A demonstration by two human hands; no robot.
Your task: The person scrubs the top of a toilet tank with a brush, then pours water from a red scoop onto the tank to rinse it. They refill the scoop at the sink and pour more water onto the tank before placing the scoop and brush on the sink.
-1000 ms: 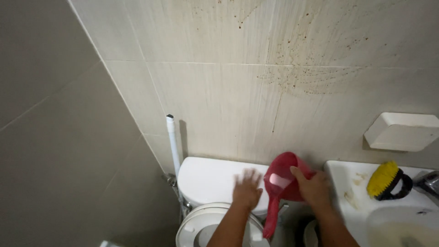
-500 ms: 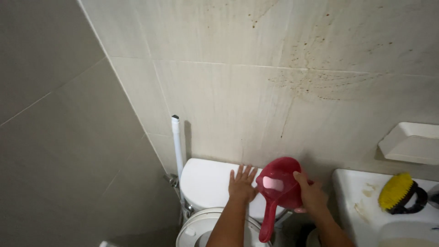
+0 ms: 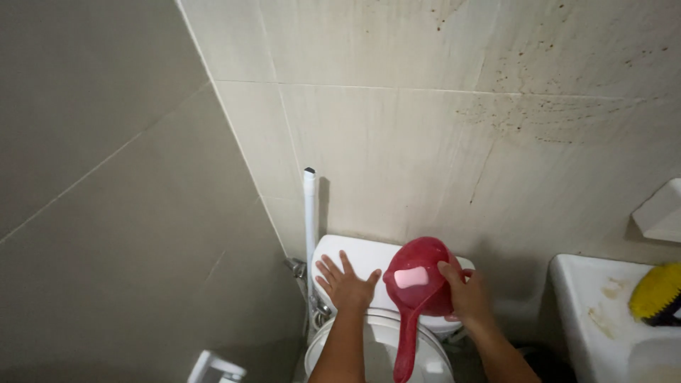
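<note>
Both forearms are seen rising from the lower edge of the view, bare and roughly parallel, angled slightly toward one another. The left hand (image 3: 345,283) is laid palm down with the fingers spread and extended, the thumb splayed to the right; nothing is gripped by it. The right hand (image 3: 464,292) is held a little farther right and at much the same height, the wrist slightly bent, the fingers curled in a closed grasp and the thumb pressed forward. The two hands are kept near each other but apart, not touching.
</note>
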